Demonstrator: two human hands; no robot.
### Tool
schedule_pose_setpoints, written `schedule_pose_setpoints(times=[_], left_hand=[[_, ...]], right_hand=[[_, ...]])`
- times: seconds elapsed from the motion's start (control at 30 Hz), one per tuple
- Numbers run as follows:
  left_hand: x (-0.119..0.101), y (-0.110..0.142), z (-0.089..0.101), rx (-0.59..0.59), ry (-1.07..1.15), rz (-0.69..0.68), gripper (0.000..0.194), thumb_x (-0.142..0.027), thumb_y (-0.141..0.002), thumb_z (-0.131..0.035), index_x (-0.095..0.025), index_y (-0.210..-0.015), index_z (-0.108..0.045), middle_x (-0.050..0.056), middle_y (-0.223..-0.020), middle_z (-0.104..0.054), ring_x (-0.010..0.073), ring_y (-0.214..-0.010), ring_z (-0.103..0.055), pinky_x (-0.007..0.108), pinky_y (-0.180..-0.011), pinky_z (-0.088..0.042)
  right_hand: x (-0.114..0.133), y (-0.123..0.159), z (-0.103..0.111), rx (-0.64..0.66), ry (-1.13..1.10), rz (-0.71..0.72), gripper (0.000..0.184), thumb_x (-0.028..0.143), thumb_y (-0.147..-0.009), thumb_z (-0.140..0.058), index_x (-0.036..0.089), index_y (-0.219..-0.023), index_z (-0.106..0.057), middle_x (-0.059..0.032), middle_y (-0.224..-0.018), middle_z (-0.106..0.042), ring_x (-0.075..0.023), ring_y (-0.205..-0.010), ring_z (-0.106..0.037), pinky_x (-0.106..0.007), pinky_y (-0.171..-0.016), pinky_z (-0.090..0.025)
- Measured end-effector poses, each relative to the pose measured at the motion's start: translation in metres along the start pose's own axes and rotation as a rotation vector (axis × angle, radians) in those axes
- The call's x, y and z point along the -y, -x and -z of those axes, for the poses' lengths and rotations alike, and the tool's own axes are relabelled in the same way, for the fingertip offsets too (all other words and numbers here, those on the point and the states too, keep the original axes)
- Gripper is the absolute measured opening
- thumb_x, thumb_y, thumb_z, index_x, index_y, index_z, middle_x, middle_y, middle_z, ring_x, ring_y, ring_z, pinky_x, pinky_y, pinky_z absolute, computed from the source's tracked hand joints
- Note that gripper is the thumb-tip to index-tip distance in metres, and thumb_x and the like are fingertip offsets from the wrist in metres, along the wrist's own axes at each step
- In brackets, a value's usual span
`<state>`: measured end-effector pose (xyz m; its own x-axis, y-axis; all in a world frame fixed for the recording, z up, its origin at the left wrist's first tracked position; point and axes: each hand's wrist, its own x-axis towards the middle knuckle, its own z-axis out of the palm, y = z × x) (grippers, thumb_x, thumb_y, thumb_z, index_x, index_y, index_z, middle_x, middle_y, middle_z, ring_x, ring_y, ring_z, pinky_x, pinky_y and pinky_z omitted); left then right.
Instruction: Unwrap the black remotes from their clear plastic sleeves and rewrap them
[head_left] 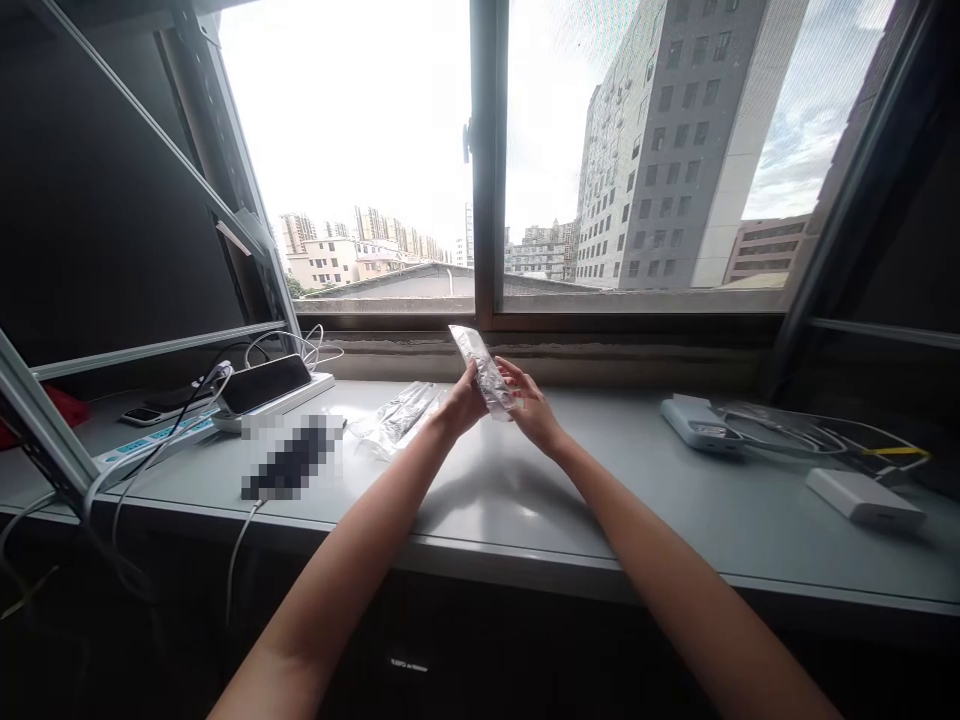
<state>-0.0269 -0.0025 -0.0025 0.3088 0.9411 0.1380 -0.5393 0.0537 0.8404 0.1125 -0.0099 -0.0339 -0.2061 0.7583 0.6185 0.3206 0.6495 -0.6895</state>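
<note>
A clear, crinkled plastic bag [489,378] is held up above the grey desk [517,490], tilted, with its upper end leaning left. My left hand [466,398] grips it from the left side, thumb lying along the bag. From the right, the fingers of my right hand [531,405] close on its lower part near the bottom corner. Whether anything is inside the bag I cannot make out. More clear plastic bags [401,415] lie flat on the desk just left of my left hand.
To the left are a pixelated dark device [294,460] on a white cable, a phone on a stand [262,385] and a power strip [161,440]. At right lie a pale blue power bank [697,425], coiled cables [817,430] and a white adapter [866,498]. A window stands behind.
</note>
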Motion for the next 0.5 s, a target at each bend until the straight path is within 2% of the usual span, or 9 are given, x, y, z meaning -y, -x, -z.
schedule_pose_setpoints(times=[0.13,0.2,0.37,0.5], left_hand=[[0.003,0.003,-0.001,0.016,-0.055,0.052,0.053,-0.052,-0.097,-0.026,-0.011,-0.103,-0.060,0.013,-0.093,-0.069,0.0232,-0.093,-0.065,0.036,-0.087,-0.049],[0.006,0.003,0.001,0.044,-0.088,0.074,0.052,-0.052,-0.097,-0.028,-0.012,-0.099,-0.061,0.012,-0.095,-0.069,0.0228,-0.096,-0.064,0.036,-0.089,-0.047],[0.008,0.001,0.006,0.137,-0.159,0.117,0.055,-0.058,-0.094,-0.030,-0.014,-0.098,-0.062,0.011,-0.098,-0.069,0.0223,-0.101,-0.062,0.036,-0.093,-0.044],[0.005,0.003,0.008,0.204,-0.220,0.111,0.058,-0.060,-0.093,-0.030,-0.013,-0.104,-0.063,0.013,-0.105,-0.069,0.0234,-0.105,-0.061,0.038,-0.097,-0.041]], right_hand=[[-0.001,-0.003,0.002,-0.029,-0.019,0.006,0.049,0.021,-0.081,-0.054,0.032,-0.128,-0.057,-0.0044,-0.118,-0.059,-0.0172,-0.091,-0.060,-0.034,-0.084,-0.050],[0.000,-0.004,0.003,-0.028,-0.034,0.002,0.045,0.019,-0.078,-0.054,0.030,-0.121,-0.062,-0.0027,-0.115,-0.062,-0.0168,-0.091,-0.060,-0.034,-0.087,-0.049],[0.006,-0.003,0.006,0.033,-0.144,-0.046,0.044,0.017,-0.076,-0.054,0.026,-0.119,-0.063,0.0011,-0.093,-0.072,-0.0159,-0.081,-0.064,-0.028,-0.076,-0.051],[0.009,-0.003,0.007,-0.021,-0.166,-0.028,0.042,0.017,-0.076,-0.056,0.024,-0.116,-0.067,-0.0004,-0.096,-0.074,-0.0174,-0.087,-0.067,-0.026,-0.077,-0.051]])
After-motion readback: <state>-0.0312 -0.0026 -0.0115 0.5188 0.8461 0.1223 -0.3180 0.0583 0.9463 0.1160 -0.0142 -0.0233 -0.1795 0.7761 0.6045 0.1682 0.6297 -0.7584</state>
